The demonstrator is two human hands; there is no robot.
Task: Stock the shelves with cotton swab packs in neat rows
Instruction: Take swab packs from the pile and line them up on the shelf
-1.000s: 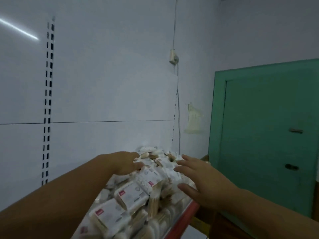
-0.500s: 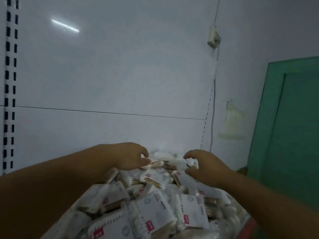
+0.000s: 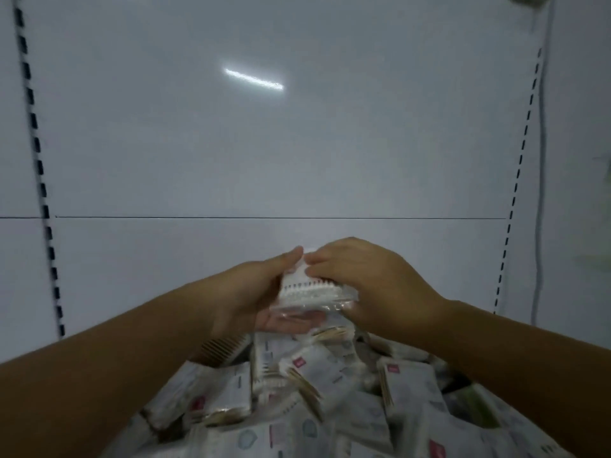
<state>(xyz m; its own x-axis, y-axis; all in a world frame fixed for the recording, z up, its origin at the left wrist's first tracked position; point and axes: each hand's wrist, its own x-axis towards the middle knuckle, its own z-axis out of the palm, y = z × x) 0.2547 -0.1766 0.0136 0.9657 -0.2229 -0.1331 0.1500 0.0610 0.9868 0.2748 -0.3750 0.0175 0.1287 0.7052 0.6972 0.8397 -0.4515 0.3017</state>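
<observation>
A loose, jumbled heap of cotton swab packs (image 3: 330, 408) covers the shelf so fully that its deck cannot be seen. Behind the heap rises the white back panel (image 3: 264, 143), between two slotted uprights (image 3: 39, 166).

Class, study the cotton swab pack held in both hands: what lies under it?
The left hand cradles the held pack from below; beneath lies a jumbled heap of packs. The shelf under that heap is hidden.

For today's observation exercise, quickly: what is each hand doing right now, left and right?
Left hand: holding the swab pack, thumb on top, fingers beneath.
Right hand: holding the same pack, fingers curled over it.
</observation>
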